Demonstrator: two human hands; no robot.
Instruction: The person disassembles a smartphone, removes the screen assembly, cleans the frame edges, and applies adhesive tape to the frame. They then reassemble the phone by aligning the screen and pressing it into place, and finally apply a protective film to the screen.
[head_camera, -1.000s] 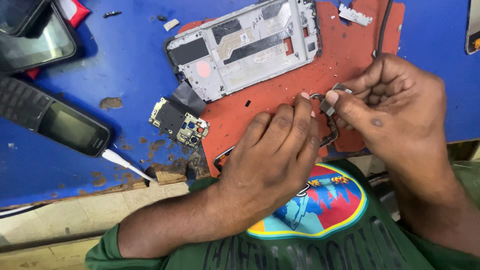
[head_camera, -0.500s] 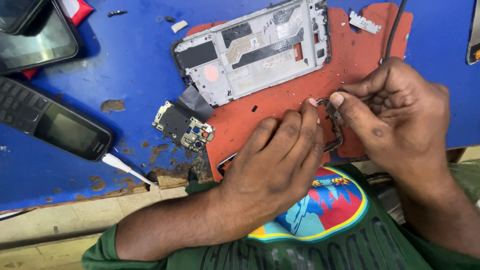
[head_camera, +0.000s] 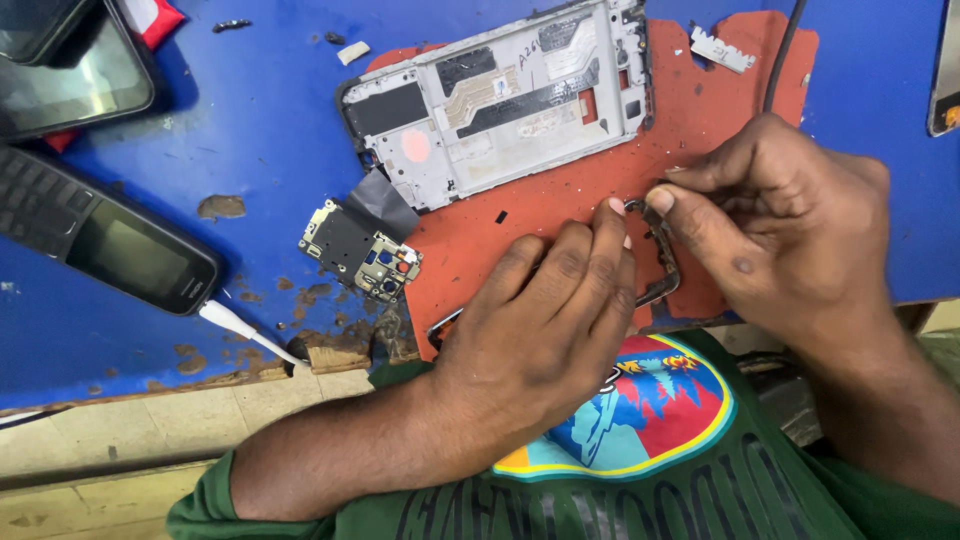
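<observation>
— What takes up most of the bench?

— A blue worktop (head_camera: 250, 130) with chipped paint, and on it a red mat (head_camera: 590, 200). On the mat, at twelve o'clock from the hands, lies an opened phone chassis (head_camera: 500, 100), silvery, inner side up.

— And the hands?

— The left hand (head_camera: 545, 320) lies palm down over the mat's near edge, fingers close together, fingertips pressing on a thin dark phone frame (head_camera: 665, 255). The right hand (head_camera: 780, 225), at three o'clock from the left, pinches the frame's top end between thumb and forefinger — the other fingers curled in. The frame lies flat on the mat between the two hands, partly hidden under the left one.

— Smaller things?

— A black keypad phone (head_camera: 110, 240) at nine o'clock, a dark smartphone (head_camera: 70, 70) at ten. A small circuit board (head_camera: 362, 248) sits just off the mat's left edge, black tape beside it. A white stick-like tool (head_camera: 245, 333) lies below the keypad phone, and a small metal bracket (head_camera: 722, 50) at one o'clock.
</observation>
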